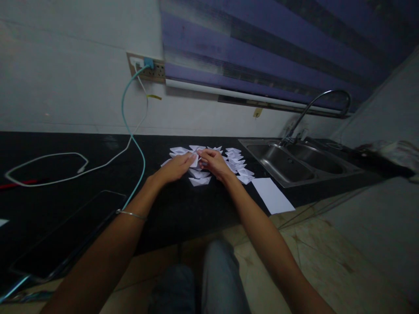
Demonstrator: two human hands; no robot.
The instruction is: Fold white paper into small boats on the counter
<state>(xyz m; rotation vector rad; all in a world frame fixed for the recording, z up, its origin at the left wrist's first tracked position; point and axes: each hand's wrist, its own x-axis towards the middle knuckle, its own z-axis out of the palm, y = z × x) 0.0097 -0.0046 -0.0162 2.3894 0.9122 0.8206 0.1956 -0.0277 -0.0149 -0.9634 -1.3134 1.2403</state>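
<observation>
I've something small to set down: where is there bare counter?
The black countertop is bare in front of the folded white paper pieces, between the forearms, and between those pieces and the curved teal cable. It's crowded around the left hand and right hand; rightward, a white paper sheet lies near the steel double sink; leftward lies a flat black-screened device.

I see dark-screened device (67,233) by tabletop's (186,213) near left corner, white cable (108,163) beyond it, sink (278,163) toward right end, blind (278,48) above far edge.

Pale wall (72,87), 1 purple blind (203,39)
</observation>
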